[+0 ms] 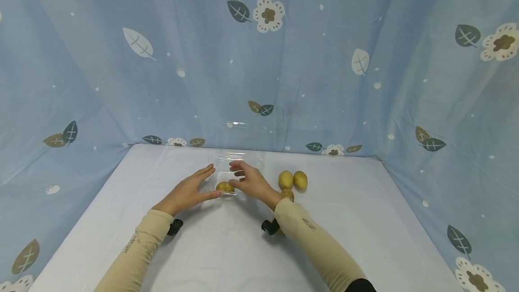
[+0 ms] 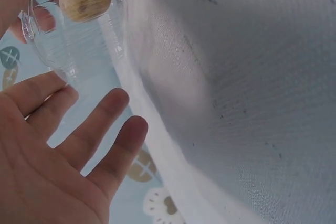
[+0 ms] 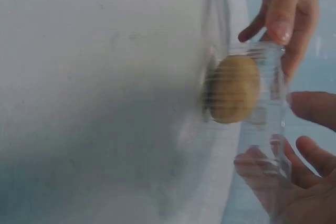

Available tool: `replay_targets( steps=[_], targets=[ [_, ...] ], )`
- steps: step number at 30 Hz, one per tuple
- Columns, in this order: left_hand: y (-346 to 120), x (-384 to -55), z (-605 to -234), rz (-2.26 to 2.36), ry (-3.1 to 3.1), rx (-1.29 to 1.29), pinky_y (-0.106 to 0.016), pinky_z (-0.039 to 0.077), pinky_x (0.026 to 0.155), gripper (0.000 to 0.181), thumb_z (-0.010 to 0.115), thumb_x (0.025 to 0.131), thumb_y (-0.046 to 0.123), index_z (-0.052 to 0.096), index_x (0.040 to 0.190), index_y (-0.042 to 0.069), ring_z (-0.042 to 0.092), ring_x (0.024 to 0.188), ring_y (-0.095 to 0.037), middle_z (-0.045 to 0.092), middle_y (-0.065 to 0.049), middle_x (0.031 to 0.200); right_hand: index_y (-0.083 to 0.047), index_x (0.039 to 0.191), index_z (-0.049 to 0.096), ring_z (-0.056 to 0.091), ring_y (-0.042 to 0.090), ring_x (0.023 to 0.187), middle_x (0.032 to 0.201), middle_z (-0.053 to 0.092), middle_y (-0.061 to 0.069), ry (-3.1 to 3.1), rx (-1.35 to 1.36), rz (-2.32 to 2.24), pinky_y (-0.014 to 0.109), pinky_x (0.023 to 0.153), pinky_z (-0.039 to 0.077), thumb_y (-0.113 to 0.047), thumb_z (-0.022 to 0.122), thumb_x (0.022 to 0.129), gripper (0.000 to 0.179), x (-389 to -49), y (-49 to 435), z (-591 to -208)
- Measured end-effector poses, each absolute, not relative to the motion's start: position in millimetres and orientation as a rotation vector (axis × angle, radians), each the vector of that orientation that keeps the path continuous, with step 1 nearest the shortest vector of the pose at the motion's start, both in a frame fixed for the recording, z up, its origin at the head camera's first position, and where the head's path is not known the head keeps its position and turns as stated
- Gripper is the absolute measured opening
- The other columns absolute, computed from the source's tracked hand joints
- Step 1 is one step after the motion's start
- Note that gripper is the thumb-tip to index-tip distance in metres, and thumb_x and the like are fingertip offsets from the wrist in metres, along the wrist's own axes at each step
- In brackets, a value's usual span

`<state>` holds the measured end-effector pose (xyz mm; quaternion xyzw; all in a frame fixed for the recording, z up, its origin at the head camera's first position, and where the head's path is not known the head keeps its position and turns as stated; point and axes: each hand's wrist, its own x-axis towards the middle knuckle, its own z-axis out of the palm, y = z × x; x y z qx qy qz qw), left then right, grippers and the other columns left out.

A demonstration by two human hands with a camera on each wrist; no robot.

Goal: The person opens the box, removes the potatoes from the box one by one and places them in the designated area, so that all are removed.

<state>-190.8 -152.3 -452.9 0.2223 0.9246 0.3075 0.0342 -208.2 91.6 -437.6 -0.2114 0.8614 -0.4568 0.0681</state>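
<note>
A clear plastic box [image 1: 254, 159] with a ribbed wall stands towards the back of the white table, its lid [image 1: 236, 124] raised behind it. Inside, near the front wall, lies one potato [image 1: 225, 187], seen through the plastic in the right wrist view. My left hand [image 1: 190, 191] is at the box's left side, fingers spread and fairly straight, thumb by the front corner. On the other side my right hand [image 1: 253, 183] reaches over the right part of the box, fingers loosely bent and apart from the thumb. Neither hand grips the potato.
More potatoes [image 1: 285, 179] lie right of the box, beside my right wrist, one partly hidden by the forearm. A blue patterned curtain [image 1: 316, 80] hangs along the table's back and sides. White cloth covers the table [image 1: 344, 202].
</note>
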Motion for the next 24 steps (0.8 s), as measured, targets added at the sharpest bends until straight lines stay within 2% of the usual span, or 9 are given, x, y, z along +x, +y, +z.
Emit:
replay_targets(
  steps=[14,20,24],
  targets=[
    [-153,-189,-453,0.970,2.836,0.697,-0.062,0.029,0.116,0.097,0.069,0.087,0.064,0.036,0.158,0.007,0.028,0.149,-0.037,0.027,-0.009,0.166,-0.008,0.143,0.057,0.062,0.027,0.123,0.140,0.061,0.006,2.537,-0.741,-1.107,0.032,0.101,0.051,-0.020,0.069,0.099,0.047,-218,80,-445],
    [-154,-190,-455,0.975,2.846,0.710,-0.062,0.030,0.115,0.097,0.070,0.086,0.065,0.037,0.157,0.006,0.030,0.148,-0.037,0.028,-0.009,0.165,-0.011,0.135,0.066,0.062,0.021,0.121,0.136,0.064,0.002,2.544,-0.804,-1.051,0.031,0.100,0.051,-0.023,0.065,0.102,0.036,-217,79,-447],
    [-154,-191,-457,0.978,2.854,0.714,-0.061,0.030,0.115,0.098,0.070,0.086,0.065,0.038,0.157,0.006,0.030,0.148,-0.037,0.029,-0.010,0.165,-0.009,0.134,0.067,0.062,0.019,0.119,0.133,0.067,0.003,2.549,-0.848,-1.048,0.030,0.100,0.051,-0.021,0.063,0.102,0.034,-217,79,-448]
  ],
)
